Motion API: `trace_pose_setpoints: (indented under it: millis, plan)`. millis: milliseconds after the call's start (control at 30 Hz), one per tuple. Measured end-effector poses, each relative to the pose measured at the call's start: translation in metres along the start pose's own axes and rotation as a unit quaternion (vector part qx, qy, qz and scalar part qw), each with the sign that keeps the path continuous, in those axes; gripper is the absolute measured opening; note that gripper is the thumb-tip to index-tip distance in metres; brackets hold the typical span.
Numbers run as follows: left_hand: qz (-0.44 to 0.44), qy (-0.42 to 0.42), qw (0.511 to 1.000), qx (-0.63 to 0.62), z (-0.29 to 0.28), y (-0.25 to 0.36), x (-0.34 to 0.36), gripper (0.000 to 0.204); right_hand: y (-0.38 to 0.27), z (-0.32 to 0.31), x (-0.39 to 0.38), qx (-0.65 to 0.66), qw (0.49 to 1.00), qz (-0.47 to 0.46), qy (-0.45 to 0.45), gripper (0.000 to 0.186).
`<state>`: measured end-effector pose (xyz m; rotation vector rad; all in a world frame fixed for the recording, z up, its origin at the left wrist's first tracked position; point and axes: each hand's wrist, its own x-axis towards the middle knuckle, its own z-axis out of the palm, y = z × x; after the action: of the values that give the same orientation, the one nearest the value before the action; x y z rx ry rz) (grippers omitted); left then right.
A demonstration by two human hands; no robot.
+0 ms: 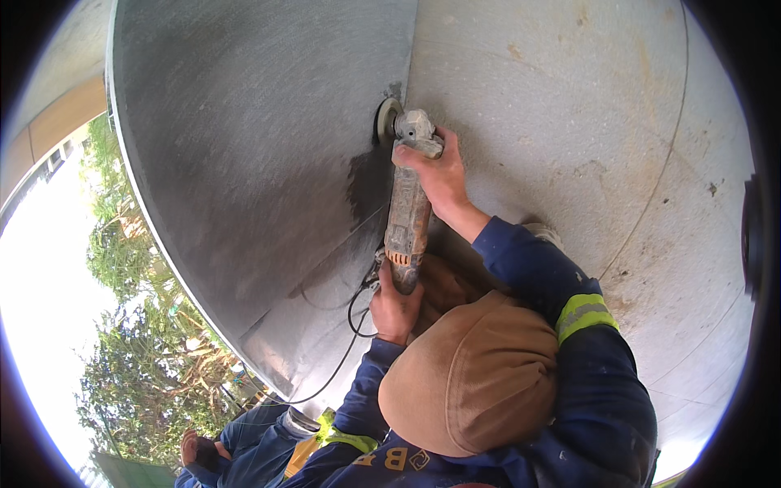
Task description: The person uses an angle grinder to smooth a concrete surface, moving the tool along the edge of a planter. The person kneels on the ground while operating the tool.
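Note:
Neither of my hands shows in the head view. Ahead of me a co-worker in a brown cloth head covering (pixel 464 374) and navy jacket (pixel 606 370) is seen from behind. The co-worker's right hand (pixel 443 179) wraps the head of a worn, dusty angle grinder (pixel 408 211). Their left hand (pixel 396 309) grips its rear end, near a black cord (pixel 346 358). The grinder's disc (pixel 388 122) meets, or nearly meets, the grey wall (pixel 268 122) beside a vertical joint. A dark patch (pixel 370 183) lies below the disc.
A paler curved wall (pixel 553 98) adjoins on the right. At the lower left are another hand (pixel 191 446), its fingers partly visible, a blue-trousered leg (pixel 248 427) and a shoe (pixel 301 423). Beyond the wall's bright edge (pixel 150 220) stand green bushes (pixel 154 366).

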<state>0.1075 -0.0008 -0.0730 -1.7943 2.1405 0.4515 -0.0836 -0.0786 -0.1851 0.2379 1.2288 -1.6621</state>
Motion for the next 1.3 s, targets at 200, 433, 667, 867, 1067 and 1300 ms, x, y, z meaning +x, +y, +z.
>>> trace_pose_setpoints:
  millis: [200, 433, 667, 867, 1067, 1300]
  plan:
    - [-0.038, -0.024, 0.999, 0.020, -0.008, 0.012, -0.004, 0.074, 0.004, -0.001, 0.001, 0.019, 0.999, 0.032, 0.008, 0.073]
    - [-0.050, -0.007, 0.998, 0.027, -0.015, 0.026, -0.004, 0.072, 0.010, -0.003, 0.006, 0.033, 0.999, 0.034, 0.020, 0.073]
    - [-0.051, -0.006, 0.998, 0.025, -0.019, 0.034, -0.010, 0.070, 0.004, -0.004, 0.001, 0.008, 0.999, 0.047, 0.024, 0.069]
    - [-0.074, 0.000, 0.997, 0.019, -0.018, 0.039, -0.013, 0.068, -0.001, 0.001, 0.000, 0.001, 1.000, 0.016, 0.026, 0.068]
    - [-0.078, -0.015, 0.997, 0.013, -0.022, 0.041, -0.014, 0.069, -0.005, -0.001, 0.000, 0.009, 0.999, 0.034, 0.021, 0.068]
    - [-0.077, -0.030, 0.996, 0.022, -0.028, 0.047, -0.012, 0.071, -0.003, 0.000, 0.004, 0.029, 0.998, 0.054, 0.034, 0.068]
